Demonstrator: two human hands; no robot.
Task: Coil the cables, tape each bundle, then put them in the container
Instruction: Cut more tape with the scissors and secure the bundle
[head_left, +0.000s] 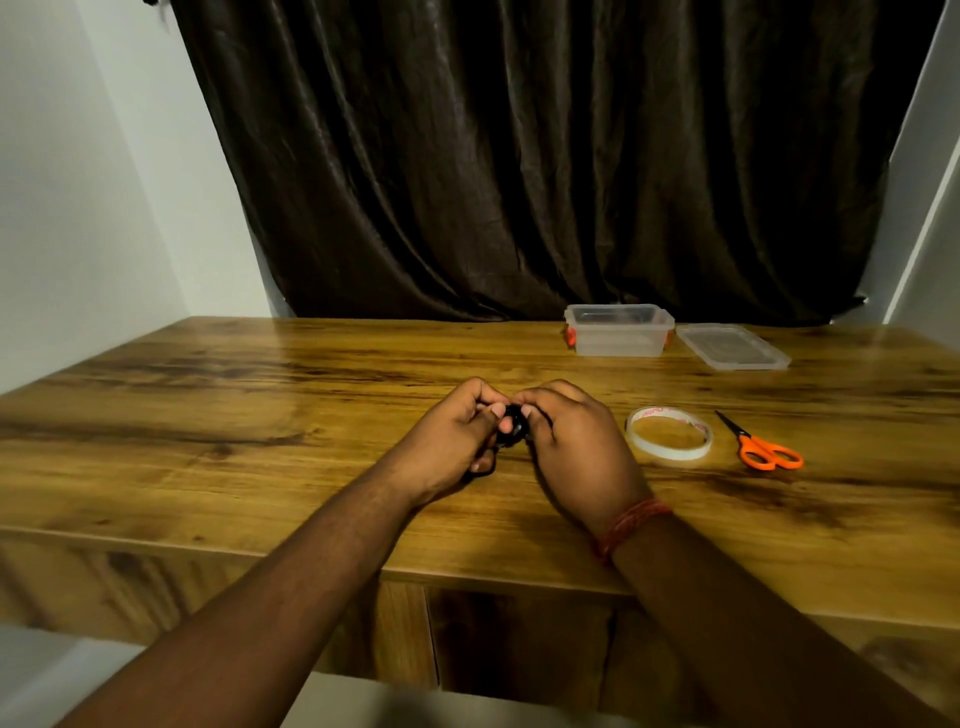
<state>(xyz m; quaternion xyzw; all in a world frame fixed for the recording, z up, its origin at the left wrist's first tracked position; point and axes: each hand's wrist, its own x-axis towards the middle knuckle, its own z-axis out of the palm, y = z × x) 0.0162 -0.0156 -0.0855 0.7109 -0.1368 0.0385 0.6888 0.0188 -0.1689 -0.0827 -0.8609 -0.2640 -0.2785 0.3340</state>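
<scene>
Clearly mid-coil, the black cable (511, 428) sits pinched between the left hand (454, 441) and right hand (576, 447) above the wooden table (260, 415); loops should stay tight before reaching for the tape roll (669, 434).

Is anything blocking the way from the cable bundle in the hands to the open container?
Nothing visible. The black cable bundle is gripped by both hands; bare table lies before the container, lid off beside it.
</scene>
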